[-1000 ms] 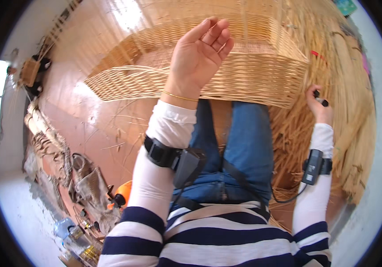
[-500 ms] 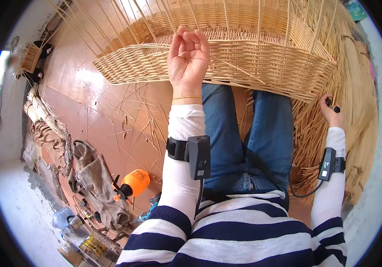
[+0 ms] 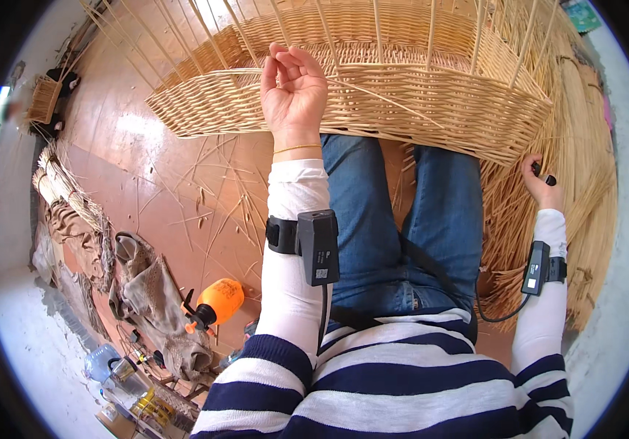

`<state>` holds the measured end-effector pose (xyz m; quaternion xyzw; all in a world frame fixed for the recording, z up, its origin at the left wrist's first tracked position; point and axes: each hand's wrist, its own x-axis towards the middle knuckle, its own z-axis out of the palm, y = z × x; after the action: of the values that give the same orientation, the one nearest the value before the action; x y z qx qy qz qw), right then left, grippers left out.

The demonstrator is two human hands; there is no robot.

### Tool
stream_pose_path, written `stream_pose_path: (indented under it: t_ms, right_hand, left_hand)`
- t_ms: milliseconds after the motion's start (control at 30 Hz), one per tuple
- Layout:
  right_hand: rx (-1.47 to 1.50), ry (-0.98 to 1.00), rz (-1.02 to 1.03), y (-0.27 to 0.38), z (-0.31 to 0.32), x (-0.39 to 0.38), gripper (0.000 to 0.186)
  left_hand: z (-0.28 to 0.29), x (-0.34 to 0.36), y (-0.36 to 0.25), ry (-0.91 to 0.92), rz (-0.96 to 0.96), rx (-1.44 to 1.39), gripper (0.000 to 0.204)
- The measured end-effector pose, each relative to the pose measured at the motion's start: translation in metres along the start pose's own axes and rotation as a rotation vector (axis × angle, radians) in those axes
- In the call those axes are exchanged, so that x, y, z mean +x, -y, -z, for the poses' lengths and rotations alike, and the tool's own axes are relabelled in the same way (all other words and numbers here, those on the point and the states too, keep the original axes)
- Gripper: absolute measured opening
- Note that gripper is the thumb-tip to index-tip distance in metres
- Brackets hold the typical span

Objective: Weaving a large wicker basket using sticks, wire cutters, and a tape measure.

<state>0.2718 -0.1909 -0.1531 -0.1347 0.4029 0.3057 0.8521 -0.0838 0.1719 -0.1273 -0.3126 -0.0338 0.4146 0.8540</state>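
Note:
A long woven wicker basket (image 3: pixel 402 99) with tall upright stakes lies across my knees, its near wall facing me. At the rim, left of its middle, my left hand (image 3: pixel 294 95) is turned palm up with its fingers curled closed. A loose wicker rod (image 3: pixel 387 102) runs from behind these fingers, slanting down to the right across the basket wall. My fingers seem closed on this rod, though the grip is partly hidden. Beside the basket's near right corner, my right hand (image 3: pixel 541 184) is closed round a black-handled tool (image 3: pixel 551 180); only its dark ends show.
Long loose wicker rods (image 3: pixel 574 161) are heaped along the right wall. Cut scraps (image 3: pixel 219 190) litter the floor at left. An orange spray bottle (image 3: pixel 221 301), a crumpled brown cloth (image 3: pixel 150 293) and a rod bundle (image 3: pixel 65 186) lie there too. Another wicker basket (image 3: pixel 43 99) is far left.
My left hand has shifted slightly left along the rim, its fingers still curled. The right hand stays by the corner with the tool. The whole view has shifted a little.

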Motion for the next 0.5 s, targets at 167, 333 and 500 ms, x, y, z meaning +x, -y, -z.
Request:
stream_pose_path:
  t_ms: [167,333,500]
  right_hand:
    - [-0.009,0.012,-0.006,-0.009,0.000,-0.009,0.054]
    - [-0.018,0.016,0.028,-0.008,0.000,-0.009,0.052]
    - [0.006,-0.021,0.029,-0.020,-0.001,-0.012,0.048]
  left_hand:
    - [-0.001,0.001,0.002,-0.011,-0.016,0.015,0.011]
    - [0.001,0.003,0.006,-0.023,-0.043,0.052,0.011]
    - [0.004,0.003,-0.001,0.000,-0.006,0.048,0.008]
